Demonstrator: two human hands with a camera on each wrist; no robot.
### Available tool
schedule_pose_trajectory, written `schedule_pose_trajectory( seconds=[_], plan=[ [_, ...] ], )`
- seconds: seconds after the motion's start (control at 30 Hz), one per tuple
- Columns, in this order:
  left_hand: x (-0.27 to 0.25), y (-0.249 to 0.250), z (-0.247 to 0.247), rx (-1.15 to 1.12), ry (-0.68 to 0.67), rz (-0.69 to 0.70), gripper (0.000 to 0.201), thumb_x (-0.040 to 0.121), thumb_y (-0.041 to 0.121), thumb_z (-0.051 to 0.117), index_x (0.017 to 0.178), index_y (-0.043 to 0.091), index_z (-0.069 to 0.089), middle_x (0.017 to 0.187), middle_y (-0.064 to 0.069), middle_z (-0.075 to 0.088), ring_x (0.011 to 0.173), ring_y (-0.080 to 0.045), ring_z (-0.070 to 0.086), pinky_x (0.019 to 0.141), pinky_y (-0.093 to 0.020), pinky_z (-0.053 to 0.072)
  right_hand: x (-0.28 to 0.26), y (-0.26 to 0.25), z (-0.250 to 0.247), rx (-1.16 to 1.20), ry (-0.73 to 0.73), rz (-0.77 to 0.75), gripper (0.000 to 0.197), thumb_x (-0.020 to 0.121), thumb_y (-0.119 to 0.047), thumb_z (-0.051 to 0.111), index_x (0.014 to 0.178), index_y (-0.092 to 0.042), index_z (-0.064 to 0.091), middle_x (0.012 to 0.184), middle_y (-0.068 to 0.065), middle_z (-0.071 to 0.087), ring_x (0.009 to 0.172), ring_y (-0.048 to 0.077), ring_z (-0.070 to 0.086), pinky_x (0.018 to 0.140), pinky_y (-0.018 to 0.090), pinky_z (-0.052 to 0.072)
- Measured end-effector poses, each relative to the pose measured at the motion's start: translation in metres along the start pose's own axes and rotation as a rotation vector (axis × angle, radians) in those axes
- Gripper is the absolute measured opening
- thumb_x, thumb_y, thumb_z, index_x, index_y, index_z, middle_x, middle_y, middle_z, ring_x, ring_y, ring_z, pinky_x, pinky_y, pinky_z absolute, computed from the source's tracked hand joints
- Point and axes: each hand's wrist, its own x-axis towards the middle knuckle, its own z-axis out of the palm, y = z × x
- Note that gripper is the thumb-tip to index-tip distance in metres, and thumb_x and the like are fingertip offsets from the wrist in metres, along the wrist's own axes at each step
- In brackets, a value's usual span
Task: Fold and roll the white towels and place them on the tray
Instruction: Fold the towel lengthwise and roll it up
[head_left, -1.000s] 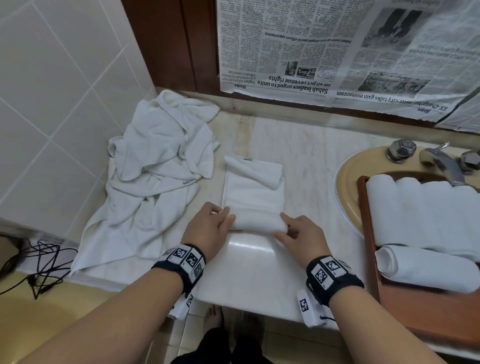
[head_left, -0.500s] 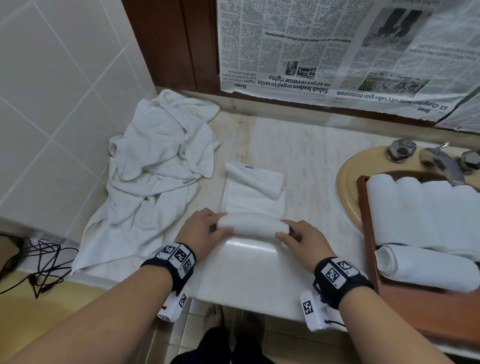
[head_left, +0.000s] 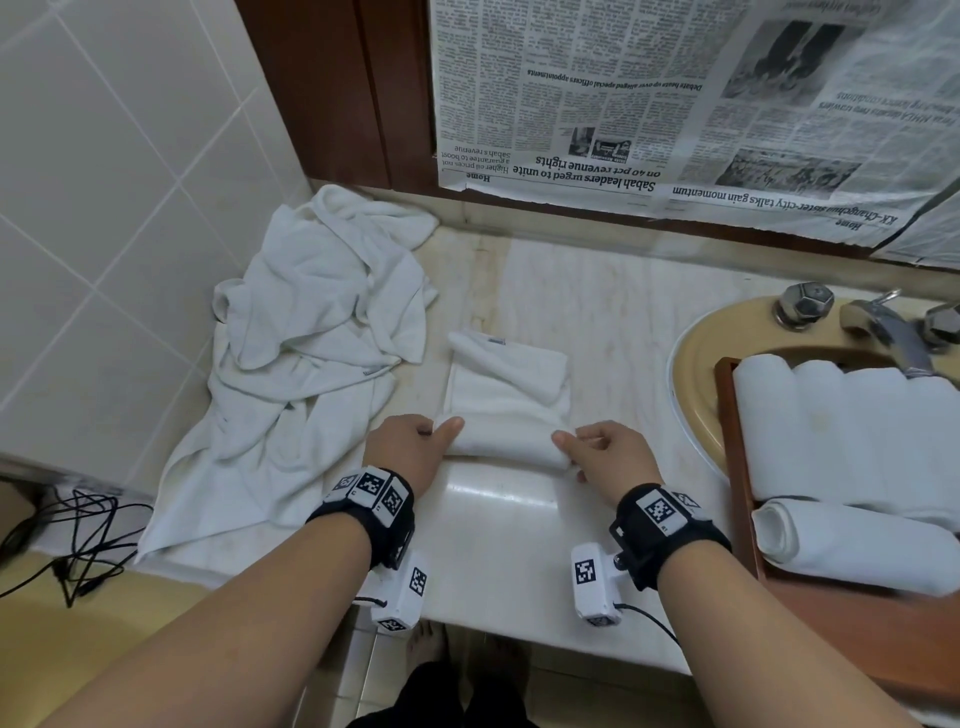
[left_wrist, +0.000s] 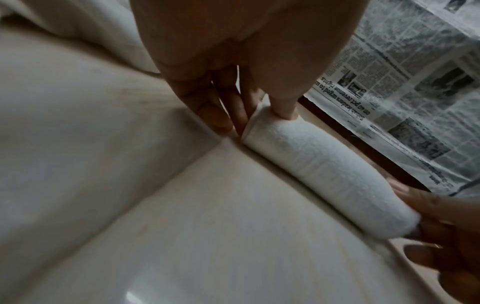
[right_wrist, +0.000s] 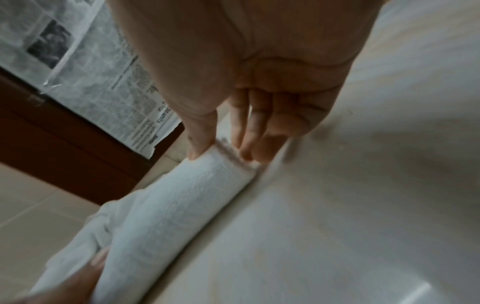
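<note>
On the marble bench (head_left: 597, 332), the left hand (head_left: 408, 449) and right hand (head_left: 613, 457) each pinch an end of the half-rolled white towel (head_left: 501, 439), thumbs on top, beside the wooden tray (head_left: 852, 644) of rolled towels (head_left: 852, 431).

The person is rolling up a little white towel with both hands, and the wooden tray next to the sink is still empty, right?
Not quite. Both the left hand and the right hand are rolling the small towel, but the wooden tray is not empty: the head view shows rolled towels already lying on it.
</note>
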Motion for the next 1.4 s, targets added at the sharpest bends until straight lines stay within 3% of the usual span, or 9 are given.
schedule_pose_trajectory(
  seconds=[0.1,0.2,0.33,0.43,0.6,0.87,1.1,1.3,1.4],
  plan=[
    [0.001,0.005,0.001,-0.117,0.056,0.066,0.030,0.091,0.048,0.071,0.113,0.031,0.063,0.098,0.004,0.061,0.096,-0.017,0.059,0.090,-0.032,0.047,-0.006,-0.001,0.005,-0.004,0.041,-0.134,0.016,0.089,-0.038,0.077,0.098,-0.037,0.064,0.109,-0.005,0.064,0.083,0.017,0.070,0.084,0.042,0.059],
    [0.000,0.009,0.001,0.073,0.144,0.278,0.019,0.097,0.037,0.066,0.108,0.025,0.074,0.112,-0.002,0.055,0.108,-0.022,0.049,0.096,-0.031,0.041,-0.012,0.000,0.011,-0.126,0.078,-0.300,0.007,0.097,-0.028,0.067,0.104,-0.026,0.067,0.114,-0.010,0.062,0.084,0.013,0.066,0.091,0.041,0.055],
    [-0.005,0.009,-0.003,0.348,0.118,0.482,0.039,0.097,0.052,0.058,0.111,0.020,0.075,0.136,0.000,0.059,0.127,-0.026,0.046,0.100,-0.046,0.047,-0.015,0.005,0.011,-0.241,-0.041,-0.298,0.053,0.093,-0.040,0.072,0.141,-0.027,0.053,0.114,-0.021,0.060,0.090,0.005,0.060,0.094,0.029,0.050],
    [0.000,0.012,-0.013,0.496,-0.059,0.561,0.069,0.078,0.070,0.069,0.128,0.023,0.065,0.152,0.009,0.049,0.145,-0.020,0.034,0.112,-0.043,0.036,-0.015,0.006,0.005,-0.373,-0.144,-0.297,0.068,0.079,-0.038,0.085,0.137,-0.038,0.050,0.112,-0.022,0.058,0.080,0.004,0.058,0.081,0.021,0.047],
    [0.002,0.003,-0.025,0.485,-0.210,0.518,0.063,0.077,0.065,0.074,0.128,0.033,0.056,0.140,0.007,0.055,0.129,-0.021,0.051,0.109,-0.036,0.039,-0.019,0.017,0.004,-0.449,-0.166,-0.293,0.052,0.071,-0.048,0.082,0.091,-0.062,0.037,0.130,-0.009,0.059,0.086,0.004,0.061,0.084,0.027,0.052],
    [-0.032,-0.030,-0.024,0.303,-0.231,0.401,0.051,0.075,0.074,0.072,0.115,0.045,0.059,0.107,0.014,0.048,0.093,-0.004,0.054,0.095,-0.025,0.046,-0.047,0.037,-0.001,-0.497,-0.146,-0.302,0.050,0.065,-0.070,0.073,0.106,-0.056,0.049,0.115,-0.018,0.050,0.103,-0.003,0.050,0.096,0.025,0.047],
    [-0.055,-0.042,-0.020,0.154,-0.216,0.379,0.041,0.078,0.066,0.075,0.112,0.046,0.063,0.099,0.023,0.055,0.102,0.006,0.045,0.090,-0.020,0.040,-0.064,0.028,-0.010,-0.437,-0.265,-0.245,0.040,0.074,-0.059,0.082,0.105,-0.049,0.060,0.105,-0.012,0.053,0.097,-0.001,0.056,0.081,0.014,0.039],
    [-0.049,-0.032,-0.025,0.175,-0.279,0.370,0.041,0.082,0.060,0.076,0.113,0.035,0.068,0.098,0.022,0.062,0.089,0.003,0.057,0.087,-0.025,0.049,-0.018,-0.006,-0.026,-0.366,-0.067,-0.152,0.043,0.086,-0.069,0.064,0.108,-0.032,0.066,0.098,-0.016,0.067,0.092,0.007,0.063,0.078,0.026,0.044],
    [-0.045,-0.026,-0.028,0.244,-0.310,0.371,0.044,0.082,0.062,0.074,0.114,0.032,0.068,0.100,0.018,0.063,0.091,-0.002,0.058,0.088,-0.029,0.050,0.015,-0.024,-0.024,-0.536,-0.106,-0.054,0.052,0.088,-0.062,0.067,0.110,-0.015,0.069,0.106,0.001,0.071,0.100,0.023,0.066,0.088,0.036,0.052]
  ],
)
